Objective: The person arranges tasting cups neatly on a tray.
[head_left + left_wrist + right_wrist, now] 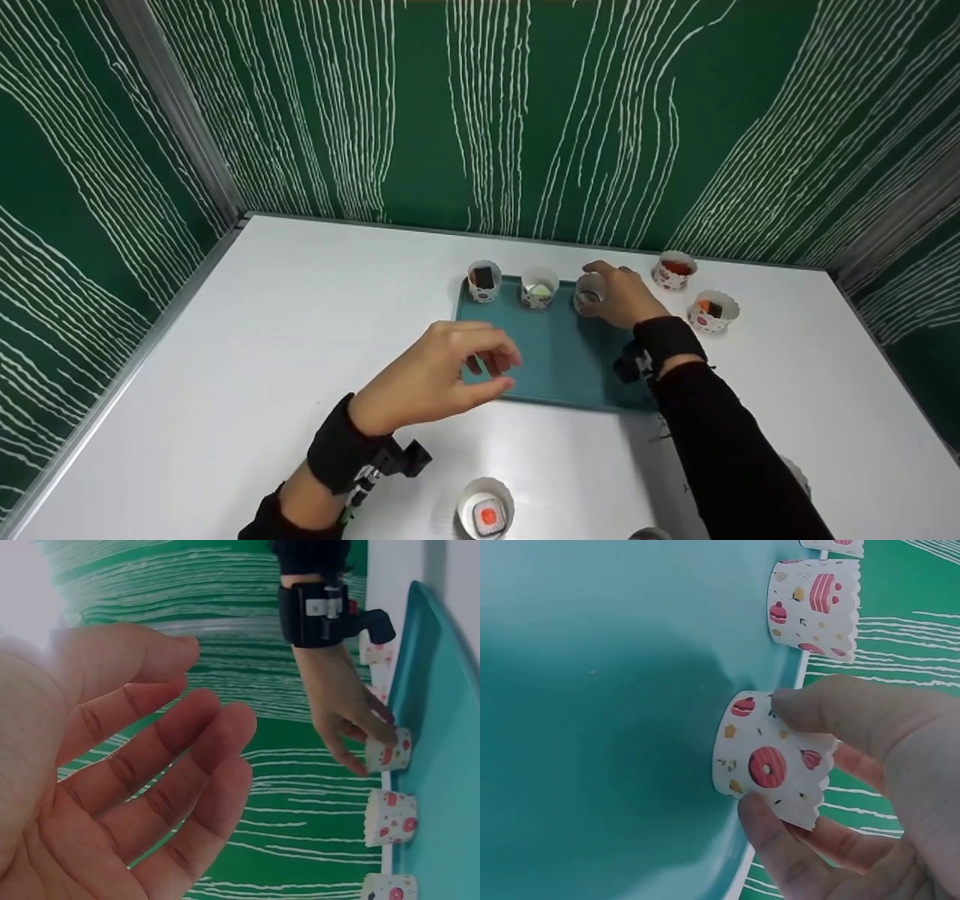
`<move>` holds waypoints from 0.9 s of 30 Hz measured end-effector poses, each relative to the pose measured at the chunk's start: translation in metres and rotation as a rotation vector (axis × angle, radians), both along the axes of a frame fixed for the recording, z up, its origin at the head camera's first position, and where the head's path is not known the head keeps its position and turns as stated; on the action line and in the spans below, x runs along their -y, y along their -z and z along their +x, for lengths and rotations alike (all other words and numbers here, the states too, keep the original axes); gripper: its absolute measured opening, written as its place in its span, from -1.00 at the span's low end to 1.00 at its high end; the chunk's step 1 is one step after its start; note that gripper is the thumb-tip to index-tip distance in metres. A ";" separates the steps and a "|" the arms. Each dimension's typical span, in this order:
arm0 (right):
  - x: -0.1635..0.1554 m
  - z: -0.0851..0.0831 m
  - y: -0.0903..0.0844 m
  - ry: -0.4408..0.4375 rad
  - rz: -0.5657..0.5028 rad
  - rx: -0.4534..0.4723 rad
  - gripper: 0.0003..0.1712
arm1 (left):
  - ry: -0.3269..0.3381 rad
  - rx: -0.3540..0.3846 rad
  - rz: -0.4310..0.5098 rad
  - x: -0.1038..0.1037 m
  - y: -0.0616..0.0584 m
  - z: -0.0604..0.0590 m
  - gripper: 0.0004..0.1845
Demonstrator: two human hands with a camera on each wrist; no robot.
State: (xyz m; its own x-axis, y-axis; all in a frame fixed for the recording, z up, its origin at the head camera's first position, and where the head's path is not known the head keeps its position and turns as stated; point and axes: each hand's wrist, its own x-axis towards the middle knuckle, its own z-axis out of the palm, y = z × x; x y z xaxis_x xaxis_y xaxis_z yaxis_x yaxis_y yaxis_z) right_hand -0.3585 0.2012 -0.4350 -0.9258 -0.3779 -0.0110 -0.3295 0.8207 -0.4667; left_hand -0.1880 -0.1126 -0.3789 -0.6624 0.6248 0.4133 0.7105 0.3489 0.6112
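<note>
My right hand (628,297) holds a white paper baking cup (776,757) with pink cake and donut prints. Thumb and fingers lie on its sides in the right wrist view. The cup stands at the back edge of a teal tray (555,367). To its left, along that edge, are a cup (538,298) with a white and pale green piece and a cup (484,294) with a dark piece. My left hand (439,371) hovers over the tray's front left part, fingers loosely bent, with nothing in it.
Right of the tray stand a cup (670,280) with red contents and a cup (707,322) with orange and dark pieces. Nearer me, a cup (466,501) holds a sushi roll piece (490,517). Green walls (420,112) with white lines enclose the white table (247,360).
</note>
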 end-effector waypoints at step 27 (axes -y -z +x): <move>-0.003 0.002 0.002 0.089 -0.074 0.028 -0.17 | 0.014 0.001 0.005 -0.001 0.004 -0.003 -0.90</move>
State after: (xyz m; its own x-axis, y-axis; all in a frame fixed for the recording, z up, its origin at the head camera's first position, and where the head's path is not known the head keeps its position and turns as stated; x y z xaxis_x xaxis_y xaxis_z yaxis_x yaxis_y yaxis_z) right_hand -0.3562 0.2039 -0.4372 -0.9553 -0.2954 -0.0122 -0.2434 0.8092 -0.5347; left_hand -0.1905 -0.1112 -0.3830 -0.6539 0.6323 0.4155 0.7146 0.3357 0.6137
